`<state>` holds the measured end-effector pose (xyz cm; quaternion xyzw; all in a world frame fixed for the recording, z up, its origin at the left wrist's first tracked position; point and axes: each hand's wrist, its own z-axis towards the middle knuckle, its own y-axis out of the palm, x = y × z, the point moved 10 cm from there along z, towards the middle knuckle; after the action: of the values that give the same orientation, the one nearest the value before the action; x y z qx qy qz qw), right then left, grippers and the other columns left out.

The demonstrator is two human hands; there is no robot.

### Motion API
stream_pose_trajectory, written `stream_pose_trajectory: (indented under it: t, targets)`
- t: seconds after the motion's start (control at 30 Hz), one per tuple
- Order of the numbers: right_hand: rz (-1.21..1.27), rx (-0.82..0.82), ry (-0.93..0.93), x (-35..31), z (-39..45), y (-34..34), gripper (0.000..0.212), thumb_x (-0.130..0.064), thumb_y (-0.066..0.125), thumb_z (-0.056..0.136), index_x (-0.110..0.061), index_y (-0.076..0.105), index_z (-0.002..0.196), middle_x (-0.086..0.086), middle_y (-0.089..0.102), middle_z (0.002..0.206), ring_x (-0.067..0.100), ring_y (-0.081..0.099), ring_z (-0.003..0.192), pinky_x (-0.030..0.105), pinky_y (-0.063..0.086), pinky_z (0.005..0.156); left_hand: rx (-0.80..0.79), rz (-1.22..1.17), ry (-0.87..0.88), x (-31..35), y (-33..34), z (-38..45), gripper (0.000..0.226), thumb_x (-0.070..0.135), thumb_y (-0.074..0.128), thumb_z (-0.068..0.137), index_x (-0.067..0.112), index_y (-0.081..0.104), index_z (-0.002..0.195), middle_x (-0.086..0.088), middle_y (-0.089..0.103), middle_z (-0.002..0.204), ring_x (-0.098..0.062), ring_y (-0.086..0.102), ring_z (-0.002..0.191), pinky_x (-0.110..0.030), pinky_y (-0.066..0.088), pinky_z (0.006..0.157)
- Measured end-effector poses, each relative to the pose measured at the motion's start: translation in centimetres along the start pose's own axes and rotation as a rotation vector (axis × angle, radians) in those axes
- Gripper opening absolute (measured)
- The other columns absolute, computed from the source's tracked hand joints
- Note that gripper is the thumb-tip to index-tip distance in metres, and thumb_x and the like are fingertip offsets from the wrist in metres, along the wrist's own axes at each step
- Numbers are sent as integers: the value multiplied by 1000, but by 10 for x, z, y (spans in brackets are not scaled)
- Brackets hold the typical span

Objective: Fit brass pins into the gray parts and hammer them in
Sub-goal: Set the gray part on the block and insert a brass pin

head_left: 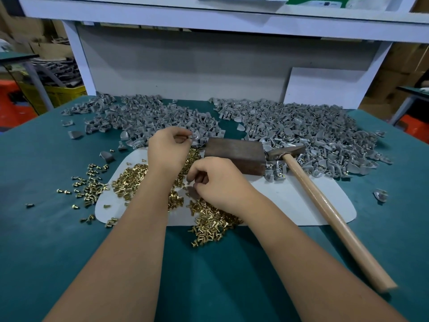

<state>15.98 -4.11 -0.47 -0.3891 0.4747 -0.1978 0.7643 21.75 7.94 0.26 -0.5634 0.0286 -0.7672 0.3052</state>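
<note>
- Left hand (168, 147) is pinching a gray part (196, 135) at the near edge of the left heap.
- Right hand (213, 180) is curling over the brass pins (209, 219) — whether it holds one cannot be told.
- Hammer (325, 201) is lying beside the block (236, 155), untouched.

1. The teal counter (46, 240) carries a white mat (290, 201).
2. Gray parts (301, 122) are heaped along its back.
3. Brass pins (92, 184) are scattered left; a hammer (325, 201) lies right, beside a wooden block (236, 154).
</note>
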Motion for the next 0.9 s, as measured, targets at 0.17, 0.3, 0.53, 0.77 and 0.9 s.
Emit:
stream_pose_trajectory:
  t: [0.17,0.3,0.53,0.77,0.9]
  targets:
    - [52,224,41,8,2,-27,22,-4,66,80,-25,67,80,-7,56,92,10,59,79,33,54,79,-57,-97,56,10,10,-5,14,10,66,89,23,70,94,12,67,86,-3,62,85,-25,53,84]
    - [188,451,113,27,-4,-63,35,1,64,80,-33,61,74,-10,57,93,0,58,78,14,48,74,-107,-38,127,26,26,-12,17,14,66,88,30,69,92,21,65,88,5,59,90,-21,49,80]
    - [310,672,287,83,-18,-99,35,1,65,79,-32,61,72,-2,67,96,-3,61,74,10,48,70,-222,9,156,38,55,-24,18,19,69,89,36,70,94,13,67,101,-8,58,102,-23,48,85]
    - [439,702,338,107,-24,-103,32,0,71,78,-32,64,77,-1,66,97,-9,61,74,4,45,65,-141,75,284,53,48,-31,23,22,67,90,29,71,111,16,63,97,-8,43,105,-28,40,95]
    - [575,651,301,103,-19,-99,33,0,72,79,-32,65,86,-3,72,86,2,67,78,21,53,75,-109,-13,335,66,43,-35,18,16,70,88,26,74,101,14,66,98,-2,49,105,1,31,83]
